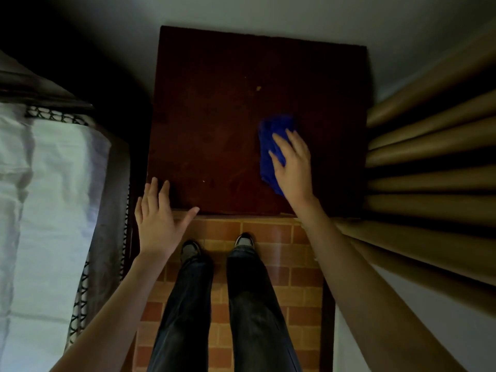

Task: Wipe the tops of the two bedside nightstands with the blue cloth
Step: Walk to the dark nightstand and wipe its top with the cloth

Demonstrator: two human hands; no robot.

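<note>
Right grip (pixel 291 162), fingers flat, is pressing the cloth (pixel 272 127) at the desk's (pixel 209 116) right middle; most bare top is lying frame-left; left grip (pixel 158 216) is spreading, empty, over the lower-left corner.

I am counting one nightstand (pixel 214 116) standing against the wall, with one cloth (pixel 269 149) lying on its top. Two pale specks (pixel 258 88) are showing on that top, one farther back and one nearer the front edge. Two hands are reaching over it: one left hand (pixel 157 218) and one right hand (pixel 294 165), with two bare forearms (pixel 362 264) trailing behind them. Two legs (pixel 185 304) are standing below, ending in two shoes (pixel 190 249). One bed (pixel 48 210) is lying at the left and one curtain (pixel 429 157) is hanging at the right. Its folds are blurring together, so I am leaving them uncounted.
</note>
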